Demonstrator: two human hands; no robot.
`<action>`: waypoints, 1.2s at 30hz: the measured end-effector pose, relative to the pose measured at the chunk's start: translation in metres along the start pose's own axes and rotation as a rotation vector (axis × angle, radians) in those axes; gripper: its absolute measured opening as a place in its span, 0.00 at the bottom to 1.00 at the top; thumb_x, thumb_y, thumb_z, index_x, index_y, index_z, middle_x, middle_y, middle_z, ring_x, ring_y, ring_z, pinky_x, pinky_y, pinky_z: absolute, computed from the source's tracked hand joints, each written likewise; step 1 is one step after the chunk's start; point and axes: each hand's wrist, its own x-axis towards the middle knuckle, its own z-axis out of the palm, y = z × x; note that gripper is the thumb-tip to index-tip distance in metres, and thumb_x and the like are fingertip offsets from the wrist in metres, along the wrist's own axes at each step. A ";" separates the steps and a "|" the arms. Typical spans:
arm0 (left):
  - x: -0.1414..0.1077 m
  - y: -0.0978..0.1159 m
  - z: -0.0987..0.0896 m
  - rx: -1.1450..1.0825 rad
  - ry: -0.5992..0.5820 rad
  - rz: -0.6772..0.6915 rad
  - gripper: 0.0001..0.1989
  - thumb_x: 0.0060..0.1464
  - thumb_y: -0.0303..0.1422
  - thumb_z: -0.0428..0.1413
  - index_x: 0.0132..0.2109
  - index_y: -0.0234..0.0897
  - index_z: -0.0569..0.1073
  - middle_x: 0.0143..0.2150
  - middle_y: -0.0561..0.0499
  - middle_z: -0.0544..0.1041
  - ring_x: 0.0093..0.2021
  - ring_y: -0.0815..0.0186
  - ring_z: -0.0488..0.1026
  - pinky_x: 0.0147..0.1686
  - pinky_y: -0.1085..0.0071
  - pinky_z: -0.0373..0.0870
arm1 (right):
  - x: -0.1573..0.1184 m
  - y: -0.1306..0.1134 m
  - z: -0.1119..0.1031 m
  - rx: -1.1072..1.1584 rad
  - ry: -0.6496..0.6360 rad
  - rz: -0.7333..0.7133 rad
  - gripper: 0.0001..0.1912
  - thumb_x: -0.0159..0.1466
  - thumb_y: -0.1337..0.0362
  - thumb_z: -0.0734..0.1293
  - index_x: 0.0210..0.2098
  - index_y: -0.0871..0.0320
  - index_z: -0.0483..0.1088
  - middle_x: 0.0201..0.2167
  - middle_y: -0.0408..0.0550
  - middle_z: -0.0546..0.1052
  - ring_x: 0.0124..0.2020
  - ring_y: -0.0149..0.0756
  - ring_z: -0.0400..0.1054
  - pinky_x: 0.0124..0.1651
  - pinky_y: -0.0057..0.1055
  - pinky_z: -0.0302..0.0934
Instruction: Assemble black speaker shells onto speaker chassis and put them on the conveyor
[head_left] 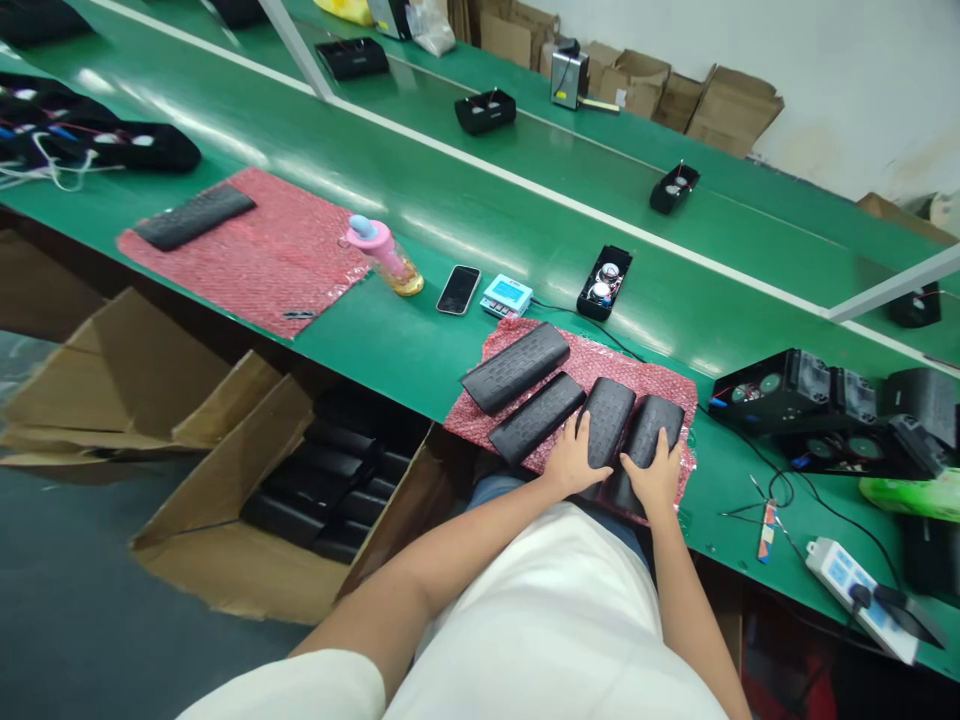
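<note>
Several curved black speaker covers with a brick-like pattern lie on a pink bubble-wrap mat [675,385] before me. My left hand [574,460] rests with fingers stretched at the left edge of the third cover [609,405], its thumb across the lower part. On the rightmost cover [656,415] lies my right hand [654,478], thumb at its left side and fingers spread over its right. Both hands look open. Further left are a tilted cover [517,368] and another cover [536,418], untouched. The covers' lower ends are partly hidden by my hands.
A phone [458,290], a small meter [508,295] and a pink-lidded bottle [390,258] stand left. An open speaker body [604,283] sits beyond the mat. Stacked speaker parts [810,410] and a power strip [862,595] are right. A carton [180,500] holds black parts below.
</note>
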 end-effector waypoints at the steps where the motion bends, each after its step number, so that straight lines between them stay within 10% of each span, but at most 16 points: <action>1: 0.000 0.000 0.000 0.004 0.001 0.004 0.57 0.39 0.48 0.61 0.67 0.34 0.38 0.69 0.36 0.43 0.66 0.47 0.49 0.60 0.57 0.54 | -0.001 0.000 0.000 -0.008 0.000 -0.002 0.49 0.52 0.48 0.68 0.65 0.62 0.45 0.66 0.68 0.40 0.65 0.64 0.41 0.59 0.54 0.47; 22: 0.002 -0.007 -0.002 -0.054 0.000 0.014 0.56 0.39 0.46 0.62 0.67 0.33 0.39 0.68 0.35 0.44 0.65 0.47 0.50 0.61 0.56 0.52 | 0.005 0.014 -0.003 0.162 -0.058 -0.025 0.39 0.58 0.48 0.60 0.63 0.63 0.51 0.67 0.63 0.38 0.67 0.58 0.32 0.64 0.55 0.36; 28: 0.010 -0.024 -0.028 -0.071 -0.076 -0.005 0.55 0.39 0.46 0.60 0.67 0.29 0.41 0.66 0.34 0.48 0.66 0.47 0.46 0.62 0.56 0.49 | 0.019 0.048 -0.004 0.912 -0.231 0.357 0.45 0.47 0.49 0.68 0.60 0.59 0.54 0.54 0.56 0.69 0.53 0.47 0.66 0.52 0.44 0.64; 36: 0.020 0.016 -0.023 0.157 0.004 -0.197 0.58 0.36 0.46 0.62 0.64 0.16 0.42 0.62 0.24 0.52 0.61 0.38 0.51 0.57 0.52 0.54 | 0.022 0.019 0.002 0.852 -0.205 0.418 0.32 0.43 0.51 0.71 0.44 0.60 0.65 0.38 0.55 0.77 0.39 0.49 0.73 0.41 0.42 0.68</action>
